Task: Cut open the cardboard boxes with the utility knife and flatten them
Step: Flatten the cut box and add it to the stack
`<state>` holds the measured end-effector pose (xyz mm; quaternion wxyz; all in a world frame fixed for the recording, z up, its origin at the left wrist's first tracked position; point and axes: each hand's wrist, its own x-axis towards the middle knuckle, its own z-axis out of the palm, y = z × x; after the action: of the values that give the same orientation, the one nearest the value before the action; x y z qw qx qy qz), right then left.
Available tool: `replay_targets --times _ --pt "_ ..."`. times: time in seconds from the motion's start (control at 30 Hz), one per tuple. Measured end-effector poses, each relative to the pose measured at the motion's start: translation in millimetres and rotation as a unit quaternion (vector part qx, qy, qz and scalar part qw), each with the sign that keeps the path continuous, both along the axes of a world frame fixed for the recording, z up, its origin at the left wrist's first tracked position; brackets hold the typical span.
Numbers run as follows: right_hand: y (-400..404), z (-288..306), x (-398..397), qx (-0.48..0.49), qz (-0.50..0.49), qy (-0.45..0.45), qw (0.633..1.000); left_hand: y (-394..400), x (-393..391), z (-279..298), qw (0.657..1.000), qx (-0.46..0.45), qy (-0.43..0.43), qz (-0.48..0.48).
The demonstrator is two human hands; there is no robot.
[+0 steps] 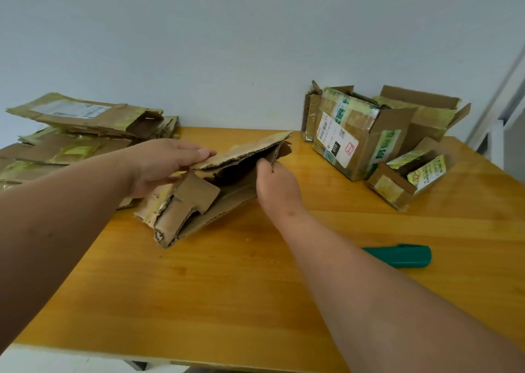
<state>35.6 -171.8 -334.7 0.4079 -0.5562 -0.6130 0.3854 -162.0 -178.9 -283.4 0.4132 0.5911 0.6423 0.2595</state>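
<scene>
A torn, half-collapsed cardboard box (227,191) lies on its side in the middle of the wooden table (227,287), its open mouth facing right. My left hand (162,165) lies on its upper panel with straight fingers, thumb under the panel's edge. My right hand (274,182) pinches the ragged right edge of the box. The green utility knife (403,255) lies alone on the table to the right of my right forearm.
A stack of flattened boxes (76,134) fills the back left of the table. At the back right stand a taped box with labels (355,134), an open box (420,117) behind it and a small open box (409,176) in front. A wall runs behind the table.
</scene>
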Motion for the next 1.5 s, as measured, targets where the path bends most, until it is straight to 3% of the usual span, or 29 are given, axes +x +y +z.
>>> replay_targets --times 0.07,0.17,0.3,0.4,0.47,0.57,0.63,0.73,0.83,0.9,0.97,1.07,1.1,1.23,1.5 --pt "-1.3 2.2 4.5 -0.062 -0.014 0.111 0.992 -3.6 6.8 -0.4 0.999 -0.002 0.034 -0.01" --pt "2.8 -3.8 14.4 -0.127 -0.092 0.179 0.971 -9.3 17.7 -5.8 0.996 -0.008 0.085 -0.037" --pt "4.9 -8.2 28.1 -0.116 -0.19 0.155 0.963 -13.3 29.1 -22.3 0.982 -0.025 0.172 -0.079" --pt "2.8 -10.6 41.0 -0.088 -0.202 0.142 0.965 -13.1 38.5 -37.7 0.953 -0.018 0.272 -0.131" --pt "1.7 -14.6 45.8 -0.094 -0.188 0.08 0.974 -12.7 42.6 -49.6 0.935 0.0 0.32 -0.15" --pt "0.0 -22.9 52.6 -0.057 -0.202 -0.122 0.97 -11.9 44.2 -67.1 0.906 0.014 0.382 -0.181" --pt "-5.5 -26.5 53.5 0.03 -0.183 -0.232 0.955 -12.7 43.9 -75.9 0.886 0.017 0.419 -0.197" --pt "-7.3 -30.2 47.9 0.155 -0.06 -0.33 0.929 -14.7 44.3 -82.1 0.872 0.008 0.444 -0.205" --pt "-3.9 -44.7 40.4 0.111 0.103 -0.415 0.897 -20.1 46.1 -84.2 0.874 0.006 0.442 -0.202" --pt "-2.8 -54.4 38.7 0.048 0.153 -0.467 0.869 -21.8 47.8 -89.5 0.87 0.008 0.45 -0.203" --pt "1.7 -49.1 36.5 0.031 0.152 -0.503 0.85 -18.8 47.9 -87.4 0.879 0.004 0.43 -0.206" --pt "9.2 -28.9 29.8 0.044 0.145 -0.555 0.818 -15.2 40.5 -70.9 0.94 -0.011 0.309 -0.147" --pt "9.2 -26.4 28.2 0.046 0.143 -0.558 0.816 -14.4 35.2 -69.5 0.944 -0.005 0.308 -0.118" --pt "0.9 -37.2 22.9 0.032 0.148 -0.558 0.816 -19.1 27.5 -92.6 0.879 0.002 0.461 -0.122" --pt "3.6 -28.2 18.6 -0.006 0.156 -0.564 0.811 -17.4 31.3 -94.0 0.873 -0.01 0.47 -0.126"
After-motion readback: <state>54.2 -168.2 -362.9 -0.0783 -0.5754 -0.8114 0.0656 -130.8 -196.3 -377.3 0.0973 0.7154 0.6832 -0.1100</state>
